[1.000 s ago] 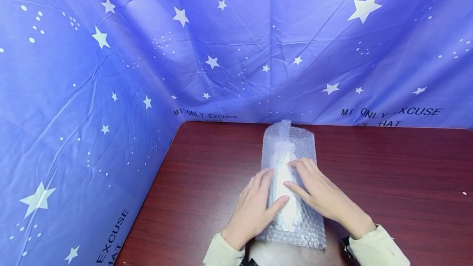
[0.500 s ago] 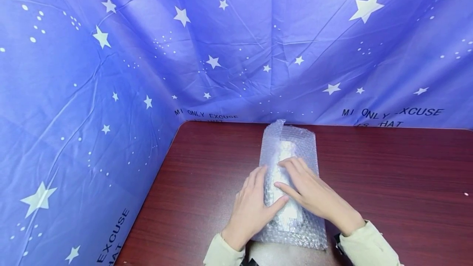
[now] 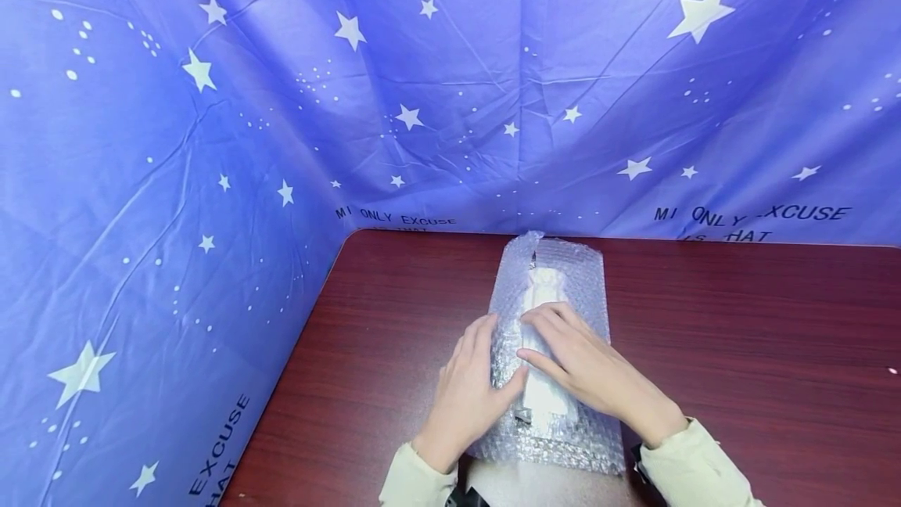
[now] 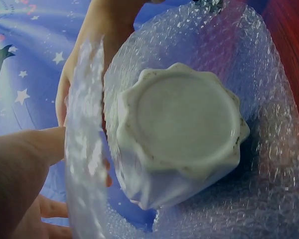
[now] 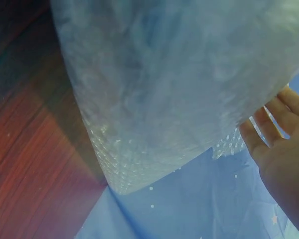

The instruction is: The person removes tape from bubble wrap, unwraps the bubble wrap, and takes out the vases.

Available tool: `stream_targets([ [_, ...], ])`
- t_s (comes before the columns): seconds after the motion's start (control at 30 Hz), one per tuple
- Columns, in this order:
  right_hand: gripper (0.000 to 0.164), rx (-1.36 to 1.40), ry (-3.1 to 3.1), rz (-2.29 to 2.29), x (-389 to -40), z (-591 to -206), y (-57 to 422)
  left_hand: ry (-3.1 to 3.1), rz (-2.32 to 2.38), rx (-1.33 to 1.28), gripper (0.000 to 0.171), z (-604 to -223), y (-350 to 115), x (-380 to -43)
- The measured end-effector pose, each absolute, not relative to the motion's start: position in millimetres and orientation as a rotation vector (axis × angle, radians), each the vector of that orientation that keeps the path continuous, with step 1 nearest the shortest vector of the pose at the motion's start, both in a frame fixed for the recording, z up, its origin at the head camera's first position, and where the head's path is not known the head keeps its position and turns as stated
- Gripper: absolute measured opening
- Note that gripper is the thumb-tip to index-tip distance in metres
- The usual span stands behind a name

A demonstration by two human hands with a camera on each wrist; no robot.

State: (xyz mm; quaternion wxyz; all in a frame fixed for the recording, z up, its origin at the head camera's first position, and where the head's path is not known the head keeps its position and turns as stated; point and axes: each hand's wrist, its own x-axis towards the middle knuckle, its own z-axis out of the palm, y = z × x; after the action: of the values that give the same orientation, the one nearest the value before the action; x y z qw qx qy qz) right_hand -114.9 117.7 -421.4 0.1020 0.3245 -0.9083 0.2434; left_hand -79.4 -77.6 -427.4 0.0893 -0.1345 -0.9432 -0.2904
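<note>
A white, narrow-necked vase [image 3: 547, 288] lies in a sheet of bubble wrap [image 3: 587, 280], its neck toward the back of the table. The left wrist view shows its scalloped base [image 4: 187, 119] inside the open end of the wrap, under a raised flap [image 4: 84, 149]. My left hand [image 3: 464, 393] rests along the left of the wrap, fingers straight and thumb spread against the flap. Across the vase reaches my right hand [image 3: 584, 358], its thumb and bent fingers gripping the flap's loose edge. In the right wrist view, right fingers [image 5: 266, 124] pass partly behind the wrap.
Everything lies on a dark red wood-grain table [image 3: 739, 335]. A blue star-printed cloth [image 3: 450, 100] hangs along the back and left edges. A small white speck [image 3: 892, 371] shows at the far right of the table.
The loose flap edge has shifted left, so more of the white vase shows. Both hands have moved slightly left with it, and the left thumb has come off the vase's top.
</note>
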Motion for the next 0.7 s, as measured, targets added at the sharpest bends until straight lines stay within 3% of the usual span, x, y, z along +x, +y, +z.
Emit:
stream_targets([
  [0.7,0.037,0.965,-2.694,0.698,-114.3,-420.6,118.9,-2.835,-0.942,-0.364,0.063,-430.1,-94.6,-83.1],
])
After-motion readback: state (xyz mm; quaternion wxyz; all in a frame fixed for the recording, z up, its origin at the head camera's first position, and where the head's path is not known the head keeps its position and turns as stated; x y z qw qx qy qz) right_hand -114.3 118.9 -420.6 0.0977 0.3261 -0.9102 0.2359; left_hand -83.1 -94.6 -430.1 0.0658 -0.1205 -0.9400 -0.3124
